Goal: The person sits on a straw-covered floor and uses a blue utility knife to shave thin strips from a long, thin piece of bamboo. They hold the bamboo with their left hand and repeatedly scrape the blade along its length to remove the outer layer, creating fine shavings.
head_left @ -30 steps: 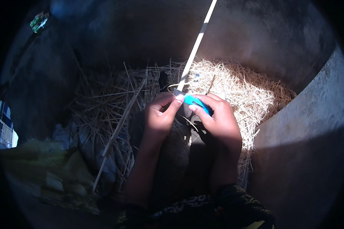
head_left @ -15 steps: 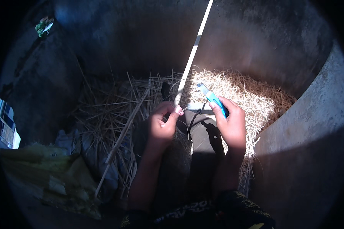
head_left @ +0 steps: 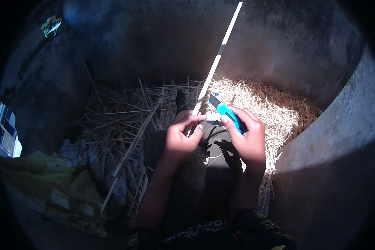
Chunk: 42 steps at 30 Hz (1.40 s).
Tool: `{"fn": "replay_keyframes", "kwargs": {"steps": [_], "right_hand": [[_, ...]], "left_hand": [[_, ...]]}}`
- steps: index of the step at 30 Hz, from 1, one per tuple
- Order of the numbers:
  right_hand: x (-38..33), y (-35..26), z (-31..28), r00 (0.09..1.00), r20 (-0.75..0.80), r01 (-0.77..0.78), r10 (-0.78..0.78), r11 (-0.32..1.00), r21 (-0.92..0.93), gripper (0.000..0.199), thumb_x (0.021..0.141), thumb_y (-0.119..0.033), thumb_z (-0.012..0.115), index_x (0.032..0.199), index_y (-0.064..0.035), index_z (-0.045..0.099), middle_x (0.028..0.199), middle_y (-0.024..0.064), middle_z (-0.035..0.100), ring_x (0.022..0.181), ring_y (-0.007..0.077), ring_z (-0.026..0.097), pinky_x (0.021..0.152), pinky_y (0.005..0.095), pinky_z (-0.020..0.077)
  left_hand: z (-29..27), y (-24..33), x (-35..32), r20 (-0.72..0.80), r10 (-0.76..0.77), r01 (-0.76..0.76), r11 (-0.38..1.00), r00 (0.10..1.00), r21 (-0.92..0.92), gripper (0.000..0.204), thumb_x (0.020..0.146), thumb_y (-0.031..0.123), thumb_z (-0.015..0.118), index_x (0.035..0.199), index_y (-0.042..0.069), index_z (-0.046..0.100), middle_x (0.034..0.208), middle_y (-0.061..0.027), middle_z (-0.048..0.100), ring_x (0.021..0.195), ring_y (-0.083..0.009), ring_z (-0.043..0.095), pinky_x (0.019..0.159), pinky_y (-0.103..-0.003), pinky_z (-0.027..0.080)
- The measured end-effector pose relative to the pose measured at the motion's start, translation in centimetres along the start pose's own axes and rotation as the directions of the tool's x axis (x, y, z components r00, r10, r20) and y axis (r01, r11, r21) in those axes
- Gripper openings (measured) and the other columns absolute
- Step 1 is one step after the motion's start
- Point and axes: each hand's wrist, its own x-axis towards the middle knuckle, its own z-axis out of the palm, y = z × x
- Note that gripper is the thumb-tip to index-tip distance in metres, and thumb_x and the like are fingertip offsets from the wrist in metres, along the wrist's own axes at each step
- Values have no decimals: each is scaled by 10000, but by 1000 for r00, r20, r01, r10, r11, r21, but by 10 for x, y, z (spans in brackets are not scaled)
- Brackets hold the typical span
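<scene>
My left hand (head_left: 181,135) is closed around the lower end of a long, thin, pale wooden strip (head_left: 218,60). The strip slants up and away to the right, and its far tip shows near the top of the view. In my right hand (head_left: 253,139) is a bright blue utility knife (head_left: 228,113), gripped between thumb and fingers. Its dark blade points up and left, close to the strip but apart from it. Both hands are above my legs, clad in dark trousers (head_left: 218,143).
A sunlit heap of curly shavings (head_left: 262,98) lies beyond my right hand. Loose strips (head_left: 116,114) and a longer stick (head_left: 133,150) lie to the left, by a crumpled yellow-green sheet (head_left: 71,189). A curved grey wall (head_left: 333,146) closes in the far and right sides.
The strip has drawn back toward me, bringing its far tip into view. My left fingers have shifted on it. The knife has turned, its blade now dark, and moved slightly left.
</scene>
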Motion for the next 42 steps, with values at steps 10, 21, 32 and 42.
{"fn": "replay_keyframes", "kwargs": {"steps": [10,21,32,42], "right_hand": [[-5,-1,20,985,155,83,-77,996,-29,230,865,-153,735,1046,-14,714,885,142,666,801,294,673,721,359,516],[-4,-2,24,960,264,76,-96,993,86,199,861,-177,745,978,-20,710,824,132,653,748,283,651,676,367,494],[-4,-1,18,954,268,111,-137,988,108,185,854,-179,754,955,-29,713,791,111,637,709,256,632,651,349,485],[-3,2,15,953,268,116,-141,987,107,198,850,-185,758,955,-22,713,809,111,650,734,256,644,667,350,493]], "left_hand": [[-13,15,1,63,-294,297,892,954,-341,128,924,82,703,1022,2,719,1004,-20,657,859,-70,562,760,-226,436],[-18,25,2,117,-357,369,803,927,-468,171,952,158,673,994,-2,716,923,-8,636,728,-44,485,662,-210,374],[-23,14,1,149,-323,351,768,935,-536,129,938,138,683,984,18,694,1162,-116,675,844,-89,585,733,-249,443],[-24,18,0,100,-360,359,784,927,-506,160,926,140,697,1025,13,700,1087,-64,679,810,-71,550,734,-227,413]]}}
